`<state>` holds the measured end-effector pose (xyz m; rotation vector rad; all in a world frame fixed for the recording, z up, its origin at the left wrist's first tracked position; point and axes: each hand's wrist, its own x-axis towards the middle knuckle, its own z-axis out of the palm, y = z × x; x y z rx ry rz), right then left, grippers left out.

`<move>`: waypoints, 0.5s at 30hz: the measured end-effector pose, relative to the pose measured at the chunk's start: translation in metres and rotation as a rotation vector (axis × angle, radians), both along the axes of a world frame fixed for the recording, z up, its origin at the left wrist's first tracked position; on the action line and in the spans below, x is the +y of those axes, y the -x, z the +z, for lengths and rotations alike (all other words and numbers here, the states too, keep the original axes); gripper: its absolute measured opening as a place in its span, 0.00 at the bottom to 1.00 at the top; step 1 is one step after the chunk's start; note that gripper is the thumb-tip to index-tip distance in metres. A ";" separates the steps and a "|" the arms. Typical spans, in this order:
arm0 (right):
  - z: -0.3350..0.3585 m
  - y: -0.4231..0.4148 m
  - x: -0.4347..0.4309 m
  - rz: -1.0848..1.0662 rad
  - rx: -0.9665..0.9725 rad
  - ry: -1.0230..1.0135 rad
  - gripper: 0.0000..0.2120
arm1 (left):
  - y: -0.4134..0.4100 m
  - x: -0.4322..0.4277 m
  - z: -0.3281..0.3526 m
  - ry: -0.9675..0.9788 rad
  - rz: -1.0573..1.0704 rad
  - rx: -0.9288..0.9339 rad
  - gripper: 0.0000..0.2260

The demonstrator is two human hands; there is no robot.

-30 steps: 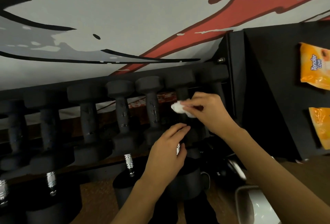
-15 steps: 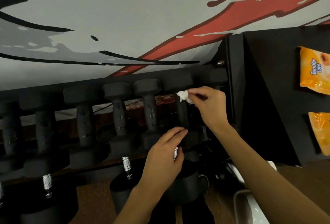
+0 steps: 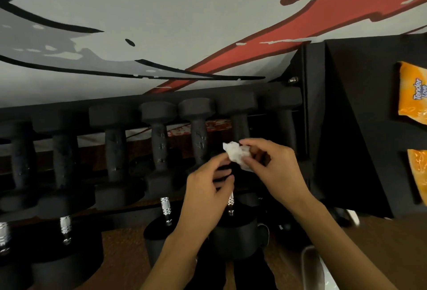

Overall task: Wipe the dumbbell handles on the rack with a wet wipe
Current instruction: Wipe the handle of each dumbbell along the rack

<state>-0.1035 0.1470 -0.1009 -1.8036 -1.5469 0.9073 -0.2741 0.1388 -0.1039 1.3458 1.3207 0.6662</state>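
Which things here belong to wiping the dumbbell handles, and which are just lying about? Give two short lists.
In the job: wet wipe, pinched by the right hand; left hand at its edge; black dumbbells; rack.

Lying about: two orange packets on the black panel; wall mural.
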 end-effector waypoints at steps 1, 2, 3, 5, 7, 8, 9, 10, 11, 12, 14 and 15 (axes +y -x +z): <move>0.004 0.008 -0.002 0.005 0.034 0.025 0.15 | 0.003 0.001 0.003 0.023 0.030 -0.020 0.20; 0.007 0.015 -0.005 0.025 0.059 0.040 0.13 | 0.006 0.001 0.005 0.021 0.049 -0.023 0.20; 0.009 0.021 -0.009 0.049 0.073 0.048 0.11 | 0.009 0.001 0.008 0.011 0.062 -0.018 0.18; 0.011 0.031 -0.017 0.078 0.071 0.061 0.07 | 0.017 0.000 0.010 0.016 0.094 -0.018 0.13; 0.013 0.036 -0.024 0.055 0.075 0.073 0.05 | 0.026 -0.001 0.010 0.055 0.112 -0.043 0.07; 0.013 0.038 -0.025 0.037 0.082 0.069 0.05 | 0.030 -0.002 0.010 0.070 0.117 -0.056 0.06; 0.013 0.040 -0.026 0.022 0.088 0.065 0.06 | 0.033 -0.003 0.011 0.076 0.128 -0.071 0.05; 0.014 0.042 -0.026 0.008 0.094 0.062 0.07 | 0.035 -0.003 0.013 0.080 0.148 -0.088 0.05; 0.014 0.045 -0.025 -0.014 0.104 0.066 0.09 | 0.037 -0.003 0.015 0.080 0.176 -0.102 0.04; 0.014 0.046 -0.022 -0.043 0.121 0.073 0.10 | 0.039 -0.002 0.016 0.071 0.206 -0.104 0.05; 0.015 0.049 -0.011 -0.113 0.167 0.072 0.11 | 0.045 0.004 0.014 0.035 0.257 -0.072 0.07; 0.014 0.050 -0.002 -0.138 0.170 0.051 0.11 | 0.048 0.007 0.012 0.019 0.277 -0.048 0.08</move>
